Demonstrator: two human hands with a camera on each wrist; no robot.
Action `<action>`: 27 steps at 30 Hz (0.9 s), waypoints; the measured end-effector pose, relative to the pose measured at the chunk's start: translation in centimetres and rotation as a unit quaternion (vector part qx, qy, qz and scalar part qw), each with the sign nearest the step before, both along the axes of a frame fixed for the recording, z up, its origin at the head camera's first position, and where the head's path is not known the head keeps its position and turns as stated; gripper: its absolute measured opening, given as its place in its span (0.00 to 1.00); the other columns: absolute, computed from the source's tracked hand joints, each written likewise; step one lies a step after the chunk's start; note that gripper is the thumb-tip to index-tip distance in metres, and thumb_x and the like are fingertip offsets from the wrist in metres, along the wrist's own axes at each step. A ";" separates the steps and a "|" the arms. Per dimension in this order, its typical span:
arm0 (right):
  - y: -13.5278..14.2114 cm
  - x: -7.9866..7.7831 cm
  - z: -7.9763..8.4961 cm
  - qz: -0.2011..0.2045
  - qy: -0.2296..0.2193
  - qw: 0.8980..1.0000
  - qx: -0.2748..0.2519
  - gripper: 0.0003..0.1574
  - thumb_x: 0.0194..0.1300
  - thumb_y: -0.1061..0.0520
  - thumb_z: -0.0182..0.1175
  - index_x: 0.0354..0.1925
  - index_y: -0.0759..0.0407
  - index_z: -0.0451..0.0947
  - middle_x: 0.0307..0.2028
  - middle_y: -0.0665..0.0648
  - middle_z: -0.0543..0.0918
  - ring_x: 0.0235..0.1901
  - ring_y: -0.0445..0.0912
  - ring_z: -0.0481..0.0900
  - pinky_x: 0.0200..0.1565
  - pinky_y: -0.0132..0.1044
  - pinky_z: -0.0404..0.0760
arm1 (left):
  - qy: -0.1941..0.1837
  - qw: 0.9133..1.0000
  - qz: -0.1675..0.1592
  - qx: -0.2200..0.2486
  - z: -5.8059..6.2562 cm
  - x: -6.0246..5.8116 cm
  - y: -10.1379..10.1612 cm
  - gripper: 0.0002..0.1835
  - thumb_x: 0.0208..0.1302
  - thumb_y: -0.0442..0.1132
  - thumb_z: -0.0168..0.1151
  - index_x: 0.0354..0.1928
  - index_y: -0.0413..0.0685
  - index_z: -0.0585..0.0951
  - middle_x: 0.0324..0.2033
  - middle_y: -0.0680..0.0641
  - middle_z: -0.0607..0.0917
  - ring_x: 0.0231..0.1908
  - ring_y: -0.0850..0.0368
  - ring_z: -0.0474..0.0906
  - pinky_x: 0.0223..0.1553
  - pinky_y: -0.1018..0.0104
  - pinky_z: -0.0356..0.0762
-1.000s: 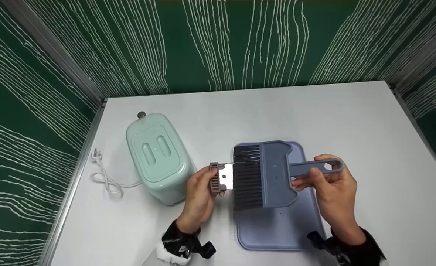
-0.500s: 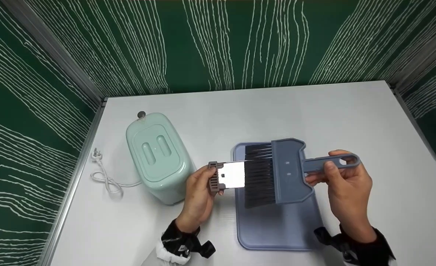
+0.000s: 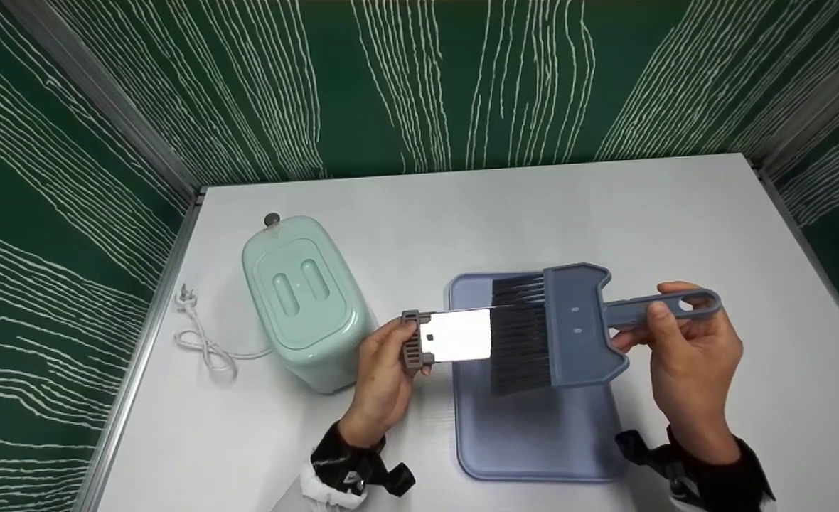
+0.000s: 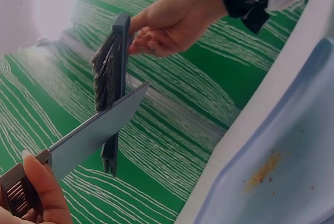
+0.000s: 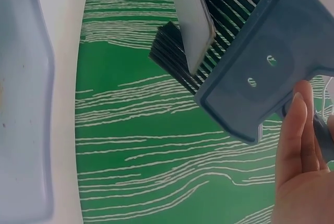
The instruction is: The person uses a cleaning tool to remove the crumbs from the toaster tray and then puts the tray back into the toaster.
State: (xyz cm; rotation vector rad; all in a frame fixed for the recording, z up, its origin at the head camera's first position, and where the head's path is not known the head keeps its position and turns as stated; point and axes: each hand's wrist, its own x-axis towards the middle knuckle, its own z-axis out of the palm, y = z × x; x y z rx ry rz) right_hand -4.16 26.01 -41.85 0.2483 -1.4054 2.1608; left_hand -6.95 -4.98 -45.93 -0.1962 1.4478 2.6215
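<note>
My left hand (image 3: 385, 370) grips the brown slotted end of a flat metal crumb tray (image 3: 458, 336), holding it level above the table. My right hand (image 3: 693, 370) holds a blue-grey hand brush (image 3: 579, 327) by its handle, thumb on top. The brush's dark bristles (image 3: 519, 334) lie across the crumb tray's far end and hide it in the head view. In the left wrist view, the metal plate (image 4: 99, 135) crosses the upright bristles (image 4: 107, 72). Below both hands lies a lavender-blue serving tray (image 3: 533, 455), with yellowish crumbs (image 4: 263, 172) on it.
A mint-green toaster (image 3: 306, 284) with a lid on stands left of my left hand. Its white cord and plug (image 3: 206, 341) lie on the white table (image 3: 419, 235) further left. Green walls with white streaks (image 3: 455, 85) border the table's back and sides.
My right hand has drawn the brush to the right along the crumb tray, uncovering more of its metal plate. The left hand has stayed in place with its grip.
</note>
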 end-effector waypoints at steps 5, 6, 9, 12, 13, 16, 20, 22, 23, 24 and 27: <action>0.5 -0.1 0.1 -0.014 0.005 1.000 -0.009 0.14 0.72 0.79 0.52 0.55 0.81 0.72 0.30 0.69 0.85 0.19 0.52 0.85 0.28 0.36 0.87 | -0.002 1.000 -0.002 -0.002 0.1 0.0 -0.1 0.14 0.77 0.32 0.49 0.49 0.29 0.82 0.35 0.40 0.86 0.26 0.58 0.78 0.22 0.72 0.76; 0.6 -0.2 0.1 -0.016 0.007 1.000 -0.011 0.15 0.72 0.79 0.52 0.55 0.81 0.72 0.30 0.69 0.85 0.19 0.52 0.85 0.28 0.36 0.87 | -0.002 1.000 -0.002 -0.003 0.1 0.0 -0.1 0.14 0.77 0.32 0.49 0.49 0.29 0.82 0.35 0.40 0.86 0.26 0.58 0.78 0.22 0.72 0.76; 0.8 -0.3 0.1 -0.020 0.013 1.000 -0.014 0.16 0.72 0.80 0.52 0.56 0.83 0.71 0.30 0.69 0.85 0.18 0.52 0.84 0.27 0.36 0.87 | -0.001 1.000 -0.005 -0.006 0.2 0.0 -0.1 0.15 0.78 0.33 0.49 0.50 0.29 0.82 0.35 0.40 0.87 0.26 0.58 0.78 0.23 0.72 0.76; 1.0 -0.3 0.2 -0.025 0.018 0.999 -0.020 0.16 0.71 0.81 0.51 0.56 0.83 0.71 0.30 0.70 0.85 0.17 0.52 0.84 0.26 0.36 0.87 | 0.001 1.000 -0.007 -0.011 0.1 0.0 -0.1 0.15 0.78 0.33 0.49 0.50 0.29 0.82 0.35 0.41 0.87 0.26 0.58 0.78 0.23 0.72 0.76; 1.1 -0.3 0.2 -0.027 0.019 0.999 -0.024 0.16 0.71 0.81 0.51 0.56 0.84 0.71 0.30 0.70 0.85 0.17 0.52 0.84 0.26 0.36 0.87 | 0.001 1.000 -0.007 -0.012 0.1 0.0 -0.1 0.15 0.78 0.34 0.49 0.50 0.28 0.82 0.35 0.41 0.87 0.26 0.59 0.78 0.23 0.72 0.76; 1.3 -0.4 0.3 -0.040 0.019 0.999 -0.028 0.16 0.70 0.81 0.52 0.55 0.84 0.71 0.30 0.69 0.85 0.16 0.52 0.83 0.25 0.36 0.86 | 0.003 1.000 -0.006 -0.013 0.1 -0.1 -0.1 0.15 0.78 0.34 0.49 0.50 0.29 0.81 0.35 0.42 0.87 0.26 0.59 0.78 0.23 0.72 0.76; 1.5 -0.4 0.4 -0.056 0.017 0.998 -0.034 0.16 0.69 0.81 0.53 0.54 0.83 0.72 0.29 0.69 0.84 0.16 0.52 0.83 0.25 0.36 0.86 | 0.000 1.000 -0.003 -0.011 0.1 0.0 -0.1 0.15 0.78 0.34 0.49 0.49 0.29 0.82 0.34 0.42 0.87 0.25 0.59 0.78 0.23 0.72 0.76; 1.7 -0.5 0.5 -0.062 0.018 0.997 -0.037 0.15 0.69 0.81 0.54 0.54 0.84 0.72 0.29 0.70 0.84 0.16 0.52 0.82 0.24 0.36 0.86 | 0.000 1.000 -0.001 -0.011 0.1 0.0 -0.1 0.14 0.78 0.33 0.49 0.49 0.29 0.82 0.34 0.42 0.87 0.25 0.59 0.77 0.23 0.72 0.76; 1.7 -0.5 0.6 -0.064 0.019 0.997 -0.039 0.15 0.69 0.81 0.54 0.53 0.84 0.72 0.29 0.70 0.84 0.15 0.52 0.82 0.24 0.36 0.86 | 0.000 1.000 0.000 -0.011 0.2 0.0 -0.2 0.14 0.78 0.33 0.49 0.49 0.29 0.82 0.34 0.42 0.87 0.25 0.59 0.77 0.23 0.72 0.76; 1.8 -0.5 0.6 -0.067 0.019 0.997 -0.040 0.14 0.69 0.81 0.54 0.53 0.84 0.72 0.28 0.70 0.84 0.15 0.52 0.82 0.24 0.36 0.85 | 0.001 1.000 0.001 -0.011 0.2 0.0 -0.2 0.15 0.78 0.33 0.49 0.50 0.29 0.82 0.34 0.42 0.86 0.25 0.59 0.77 0.23 0.72 0.76; 2.0 -0.5 0.7 -0.075 0.022 0.996 -0.042 0.13 0.69 0.81 0.53 0.52 0.83 0.72 0.28 0.70 0.84 0.15 0.52 0.82 0.22 0.36 0.85 | 0.002 1.000 0.001 -0.012 0.2 0.0 -0.2 0.15 0.78 0.33 0.49 0.50 0.29 0.82 0.35 0.42 0.86 0.26 0.59 0.77 0.23 0.72 0.76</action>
